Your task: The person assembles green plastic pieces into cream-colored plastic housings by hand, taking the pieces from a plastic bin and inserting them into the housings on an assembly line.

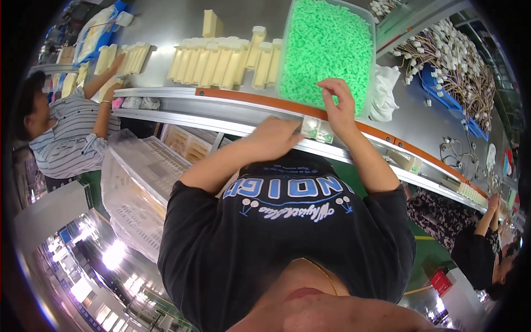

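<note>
The pale workpiece (311, 128) is located on the metal channel (243, 123) directly in front of my body, outside the near edge of the translucent bin (373, 50); green parts show on its face. My left hand (276, 138) is positioned at the left end of the workpiece, fingers bent; whether they clamp it or merely rest against it I cannot tell. My right hand (340, 102) is raised apart from the left, over the near right corner of the bin and the small green pieces (326, 44), fingers curved; at this scale I cannot determine whether a piece is pinched between them. I judge the step in hand to be picking green pieces and fitting them to the workpiece. The next move, in my judgement, calls for the left hand to steady the workpiece while the right brings a single piece down, correctly oriented. Cream housings (210, 63) stand in a row left of the bin; a white cloth (384, 94) lies to its right. Regarding markings: my black shirt (287, 221) bears large white-and-blue block lettering with white script, inverted in this view. I can make out no label on the workpiece or bin.
</note>
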Action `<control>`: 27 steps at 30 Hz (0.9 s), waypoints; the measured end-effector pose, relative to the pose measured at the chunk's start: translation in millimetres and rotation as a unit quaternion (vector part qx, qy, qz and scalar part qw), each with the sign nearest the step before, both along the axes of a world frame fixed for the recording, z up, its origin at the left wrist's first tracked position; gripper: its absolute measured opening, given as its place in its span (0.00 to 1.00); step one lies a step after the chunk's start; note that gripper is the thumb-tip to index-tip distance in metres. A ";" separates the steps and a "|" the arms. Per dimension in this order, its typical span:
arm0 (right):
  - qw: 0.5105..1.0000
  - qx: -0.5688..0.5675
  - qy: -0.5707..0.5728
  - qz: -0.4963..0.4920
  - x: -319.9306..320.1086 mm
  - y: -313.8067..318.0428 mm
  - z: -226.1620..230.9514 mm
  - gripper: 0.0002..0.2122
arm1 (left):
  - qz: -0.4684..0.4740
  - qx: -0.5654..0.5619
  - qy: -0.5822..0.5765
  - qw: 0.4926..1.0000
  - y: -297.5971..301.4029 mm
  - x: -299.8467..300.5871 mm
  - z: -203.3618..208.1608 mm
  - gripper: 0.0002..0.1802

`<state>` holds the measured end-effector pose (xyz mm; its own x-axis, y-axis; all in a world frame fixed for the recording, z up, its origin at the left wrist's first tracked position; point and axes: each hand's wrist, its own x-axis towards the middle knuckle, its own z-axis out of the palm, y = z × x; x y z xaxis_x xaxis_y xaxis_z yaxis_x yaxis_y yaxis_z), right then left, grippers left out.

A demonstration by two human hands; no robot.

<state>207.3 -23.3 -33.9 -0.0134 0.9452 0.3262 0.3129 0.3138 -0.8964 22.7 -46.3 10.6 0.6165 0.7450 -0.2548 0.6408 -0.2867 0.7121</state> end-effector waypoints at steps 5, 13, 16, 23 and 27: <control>0.998 -0.029 0.007 -0.050 24.7 4.8 5.3 0.07 | 0.055 0.334 -0.025 0.941 119.2 -66.8 -25.8 0.15; 0.994 -0.063 -0.049 -0.074 44.7 37.6 6.6 0.07 | -0.017 0.377 0.221 0.899 210.4 -123.0 -82.9 0.17; 0.988 -0.097 -0.114 -0.040 44.4 55.5 -8.7 0.07 | -0.005 0.170 0.094 0.981 214.0 -123.3 -60.3 0.15; 0.887 -0.051 -0.423 0.177 6.8 106.3 -39.5 0.11 | 0.188 -0.080 -0.417 0.886 134.7 -85.0 22.7 0.14; 0.824 -0.015 -0.518 0.227 -0.4 118.3 -53.6 0.11 | 0.283 -0.173 -0.554 0.763 106.3 -61.0 -1.1 0.21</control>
